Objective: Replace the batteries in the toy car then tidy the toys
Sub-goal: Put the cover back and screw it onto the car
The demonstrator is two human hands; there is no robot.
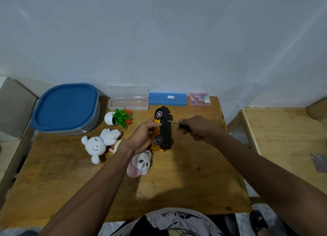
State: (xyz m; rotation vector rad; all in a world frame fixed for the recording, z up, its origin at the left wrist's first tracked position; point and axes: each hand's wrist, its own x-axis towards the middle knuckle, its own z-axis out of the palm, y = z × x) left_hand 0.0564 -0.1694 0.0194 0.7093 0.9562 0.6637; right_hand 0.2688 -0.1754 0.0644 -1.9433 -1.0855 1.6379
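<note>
head view: the right hand (201, 129) is curled around the black handle of a screwdriver (183, 125). its thin metal shaft points leftward, and the tip is at the black underside of the toy car (165, 129). the left hand (142, 136) grips the car from the opposite side, fingers wrapped over the yellow body. the car is held on its side over the middle of the table (177, 182); whether its near end rests on the wood i cannot tell. its underside faces the right hand and its long axis runs away from the person, so the shaft meets the chassis nearly square-on, closer to the far pair of wheels. that is the relation that matters: the tool comes in from the right, across the car's length, while the left hand braces against the push. the step in hand looks like working a screw on the battery cover, though the screw itself is too small to make out.

further out, a white plush (99, 143) and a pink plush (141, 163) lie to the left, near a small potted plant (120, 118). along the far edge stand a blue-lidded tub (65, 108), an open clear case (128, 103), a blue case (167, 99) and a small pink box (200, 99).
</note>
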